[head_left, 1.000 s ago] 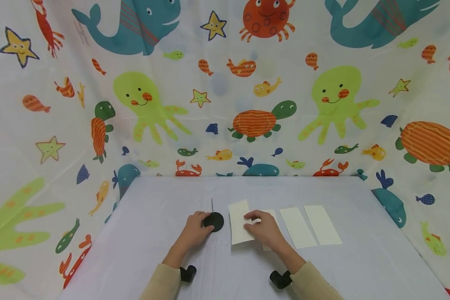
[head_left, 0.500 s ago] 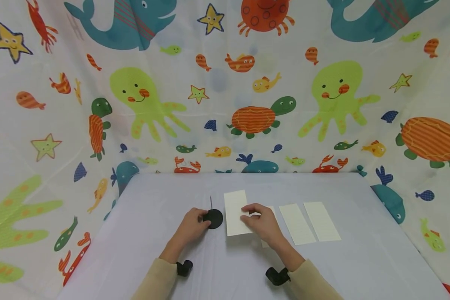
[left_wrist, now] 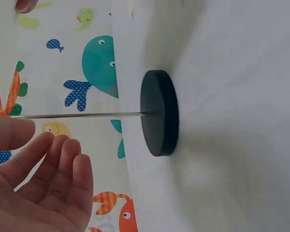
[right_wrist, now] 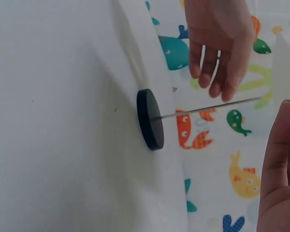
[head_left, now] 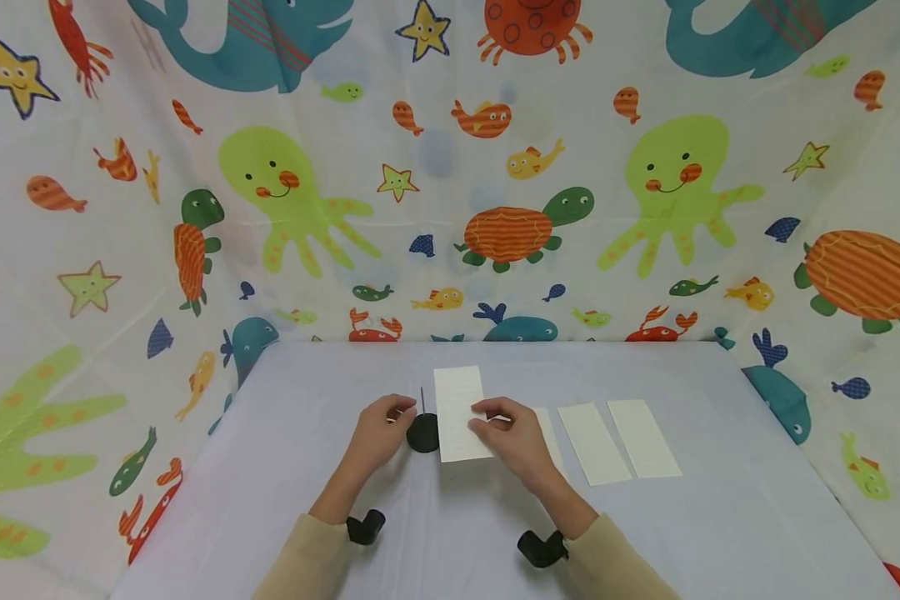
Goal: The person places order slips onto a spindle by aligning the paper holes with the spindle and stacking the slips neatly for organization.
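Note:
A spike file with a round black base (head_left: 422, 437) and a thin upright metal rod (head_left: 422, 401) stands on the table. My left hand (head_left: 377, 432) is just left of the rod, holding nothing. The right wrist view shows that left hand (right_wrist: 217, 48) with extended fingers beside the rod. Between thumb and fingers, my right hand (head_left: 521, 446) pinches a cream paper slip (head_left: 457, 408) by its right edge. The slip is raised off the table and overlaps the base's right side in the head view. Only an edge of the slip (right_wrist: 284, 67) shows in the right wrist view.
To the right lie two more paper slips (head_left: 594, 443) (head_left: 643, 439) side by side, and another slip (head_left: 550, 442) is partly behind the right hand. A white cloth covers the table (head_left: 735, 533). Behind it hangs a sea-animal print curtain (head_left: 420, 225).
My right hand has lifted the slip and brought it left toward the rod. My left hand has let go of the black base and moved up beside the rod.

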`<state>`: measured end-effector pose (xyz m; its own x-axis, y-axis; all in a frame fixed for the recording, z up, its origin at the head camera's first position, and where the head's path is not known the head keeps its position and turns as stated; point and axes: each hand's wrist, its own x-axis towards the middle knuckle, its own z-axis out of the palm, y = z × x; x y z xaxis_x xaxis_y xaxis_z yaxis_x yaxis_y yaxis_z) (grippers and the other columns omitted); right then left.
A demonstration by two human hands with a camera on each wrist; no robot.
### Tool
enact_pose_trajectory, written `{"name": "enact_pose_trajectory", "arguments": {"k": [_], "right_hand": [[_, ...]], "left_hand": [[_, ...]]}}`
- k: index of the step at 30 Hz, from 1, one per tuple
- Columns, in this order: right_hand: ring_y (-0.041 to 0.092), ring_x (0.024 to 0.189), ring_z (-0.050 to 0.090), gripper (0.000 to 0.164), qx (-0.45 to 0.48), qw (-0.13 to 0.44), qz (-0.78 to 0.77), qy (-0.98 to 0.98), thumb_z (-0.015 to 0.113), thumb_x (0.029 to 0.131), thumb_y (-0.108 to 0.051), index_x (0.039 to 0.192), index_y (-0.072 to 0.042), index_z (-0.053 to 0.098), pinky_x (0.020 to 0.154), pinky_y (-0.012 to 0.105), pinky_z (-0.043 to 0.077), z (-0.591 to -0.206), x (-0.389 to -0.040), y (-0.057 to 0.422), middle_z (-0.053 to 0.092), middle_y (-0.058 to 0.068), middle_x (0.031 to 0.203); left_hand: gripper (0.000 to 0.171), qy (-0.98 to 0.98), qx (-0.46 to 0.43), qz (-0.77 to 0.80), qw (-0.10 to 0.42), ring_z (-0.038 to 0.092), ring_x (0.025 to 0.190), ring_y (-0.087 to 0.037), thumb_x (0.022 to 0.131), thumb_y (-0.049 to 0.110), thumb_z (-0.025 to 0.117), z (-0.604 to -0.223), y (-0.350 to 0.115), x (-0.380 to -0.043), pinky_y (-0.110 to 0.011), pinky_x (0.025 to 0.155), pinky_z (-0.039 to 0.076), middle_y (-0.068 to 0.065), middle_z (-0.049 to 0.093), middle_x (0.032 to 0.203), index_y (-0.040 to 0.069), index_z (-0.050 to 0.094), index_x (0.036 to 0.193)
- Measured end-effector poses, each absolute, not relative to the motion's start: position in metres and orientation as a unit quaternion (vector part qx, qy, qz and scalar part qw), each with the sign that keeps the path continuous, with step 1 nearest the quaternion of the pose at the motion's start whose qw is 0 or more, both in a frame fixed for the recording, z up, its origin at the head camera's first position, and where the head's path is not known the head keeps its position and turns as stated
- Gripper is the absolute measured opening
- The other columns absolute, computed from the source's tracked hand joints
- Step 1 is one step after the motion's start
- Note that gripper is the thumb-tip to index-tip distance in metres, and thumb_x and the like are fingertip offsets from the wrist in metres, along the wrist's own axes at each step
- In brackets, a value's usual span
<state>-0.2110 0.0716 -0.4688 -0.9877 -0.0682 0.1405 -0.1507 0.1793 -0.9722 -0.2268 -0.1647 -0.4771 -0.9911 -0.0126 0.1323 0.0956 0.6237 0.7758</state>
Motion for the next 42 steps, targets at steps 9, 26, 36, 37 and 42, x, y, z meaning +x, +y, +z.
{"name": "enact_pose_trajectory", "arguments": {"k": [9, 26, 36, 37, 42], "right_hand": [[0.022, 0.087, 0.061, 0.021, 0.085, 0.032, 0.66, -0.746, 0.08, 0.089, -0.016, 0.108, -0.01, 0.075, 0.074, 0.022, 0.054, -0.464, -0.212, 0.059, 0.066, 0.007, 0.109], [0.019, 0.081, 0.06, 0.02, 0.1, 0.017, 0.651, -0.752, 0.079, 0.089, -0.017, 0.108, -0.01, 0.075, 0.07, 0.022, 0.052, -0.466, -0.215, 0.044, 0.065, 0.006, 0.103], [0.021, 0.084, 0.059, 0.02, 0.094, 0.007, 0.64, -0.762, 0.077, 0.091, -0.021, 0.109, -0.012, 0.074, 0.071, 0.023, 0.052, -0.467, -0.211, 0.041, 0.065, 0.005, 0.103], [0.021, 0.084, 0.059, 0.021, 0.093, 0.006, 0.642, -0.761, 0.077, 0.091, -0.022, 0.109, -0.012, 0.074, 0.071, 0.023, 0.053, -0.467, -0.211, 0.041, 0.064, 0.005, 0.102], [0.021, 0.083, 0.06, 0.021, 0.088, 0.005, 0.65, -0.755, 0.078, 0.091, -0.022, 0.108, -0.011, 0.075, 0.071, 0.023, 0.053, -0.465, -0.211, 0.041, 0.064, 0.006, 0.101]], "left_hand": [[0.025, -0.866, -0.006, -0.487, 0.112, 0.065, 0.098, -0.022, 0.104, 0.024, 0.059, -0.452, -0.158, -0.232, -0.044, 0.087, 0.052, -0.006, 0.072, 0.106, 0.006, 0.072, 0.115], [0.033, -0.833, 0.044, -0.548, 0.067, 0.062, 0.091, -0.023, 0.1, 0.037, 0.064, -0.438, -0.153, -0.249, -0.038, 0.081, 0.048, -0.007, 0.068, 0.097, 0.007, 0.073, 0.108], [0.032, -0.835, 0.065, -0.544, 0.051, 0.059, 0.089, -0.023, 0.101, 0.038, 0.062, -0.444, -0.151, -0.252, -0.036, 0.079, 0.047, -0.006, 0.066, 0.091, 0.008, 0.074, 0.104], [0.032, -0.835, 0.067, -0.544, 0.05, 0.059, 0.089, -0.023, 0.101, 0.038, 0.063, -0.444, -0.151, -0.252, -0.037, 0.079, 0.047, -0.006, 0.065, 0.091, 0.008, 0.074, 0.104], [0.033, -0.833, 0.071, -0.546, 0.049, 0.059, 0.089, -0.023, 0.101, 0.039, 0.063, -0.444, -0.15, -0.254, -0.037, 0.079, 0.047, -0.007, 0.065, 0.091, 0.008, 0.073, 0.104]]}}
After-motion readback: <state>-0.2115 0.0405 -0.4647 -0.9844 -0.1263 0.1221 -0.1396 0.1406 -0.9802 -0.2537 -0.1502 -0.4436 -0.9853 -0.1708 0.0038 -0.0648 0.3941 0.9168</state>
